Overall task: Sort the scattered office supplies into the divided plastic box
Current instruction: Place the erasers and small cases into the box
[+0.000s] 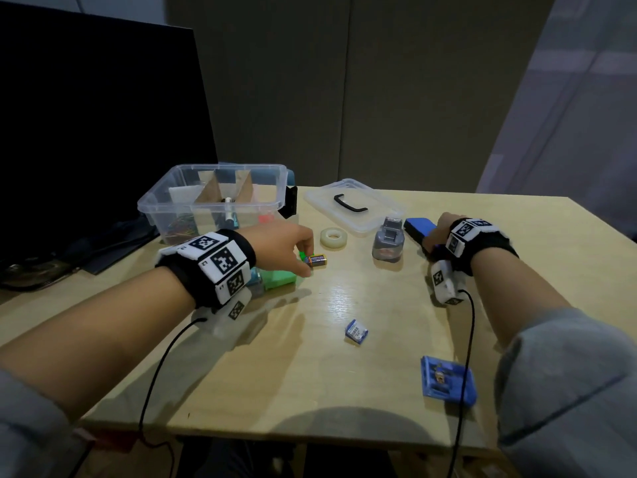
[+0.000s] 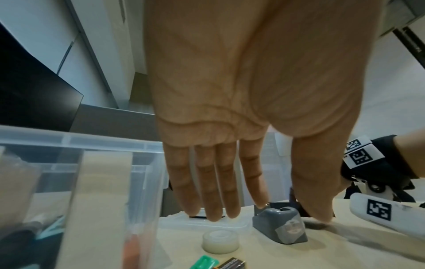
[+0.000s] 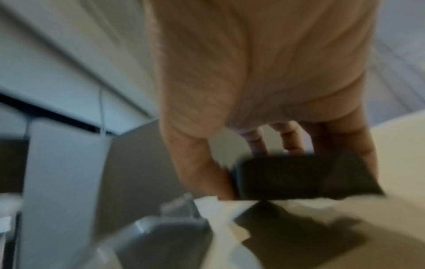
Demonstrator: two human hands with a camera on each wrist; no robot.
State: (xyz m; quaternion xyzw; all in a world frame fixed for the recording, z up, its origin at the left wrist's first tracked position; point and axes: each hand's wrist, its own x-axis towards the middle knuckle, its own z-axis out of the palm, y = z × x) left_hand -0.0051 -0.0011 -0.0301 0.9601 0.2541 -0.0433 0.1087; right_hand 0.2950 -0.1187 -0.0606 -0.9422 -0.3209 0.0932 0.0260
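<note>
Dark battery (image 1: 317,261), copper-orange band along one side, lies flat on the table (image 1: 344,374), just right of the left hand (image 1: 282,248). Long axis runs roughly left to right, so one short end faces the fingertips and the other points toward the tape roll (image 1: 333,237). In the head view the forefinger sits above the near end and the thumb below it, bracketing that end. Contact: cannot tell. The left wrist view shows the fingers (image 2: 214,191) straight and side by side, thumb held apart, nothing pinched. Left hand is much the nearer; the right hand (image 1: 444,219) is well apart, across the table, thumb and fingers curled round a blue block (image 1: 418,228) beside the dispenser (image 1: 388,243). That wrist view is blurred, and I cannot tell whether the block is off the table. Judgement: the next move on the left is a pinch across the battery's narrow width, then a carry back and left to the box (image 1: 157,201), which stands behind the left wrist with cardboard dividers upright and its lid (image 1: 375,219) off, lying to the right. The battery looks small, hard and smooth and may skid on the glossy top if nudged endwise. A green item (image 1: 280,279) lies under the left hand, touching or almost touching the battery's near end.
</note>
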